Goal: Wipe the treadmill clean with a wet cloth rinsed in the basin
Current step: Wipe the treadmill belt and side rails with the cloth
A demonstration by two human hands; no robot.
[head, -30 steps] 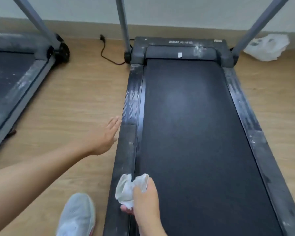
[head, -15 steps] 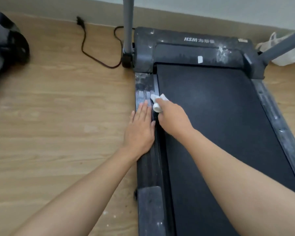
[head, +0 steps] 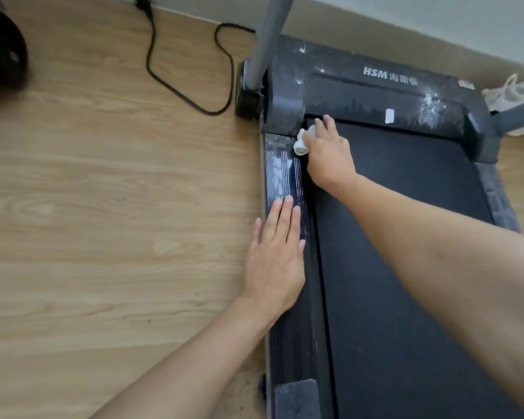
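the wooden floor (head: 103,237) spreads out to the left of both sets of fingers. the treadmill (head: 360,95) fills the right side. its black belt (head: 406,297) runs under the right forearm, just right of the left fingertips. its ribbed left side rail (head: 285,176), streaked with white dust, lies directly under the left fingers. the left hand (head: 274,258) rests flat on that rail, fingers straight and close together, pointing toward the motor cover (head: 288,107) and holding nothing. the right hand (head: 327,152) is ahead of the left fingertips, at the corner where rail, belt and motor cover meet. its fingers are curled round a bunched white cloth (head: 300,143) and press it down at the rail's inner edge, with the wad poking out to the left of the knuckles. a grey upright post (head: 266,40) rises beyond the right fingers. a black power cord (head: 152,65) loops on the floor off to their left.
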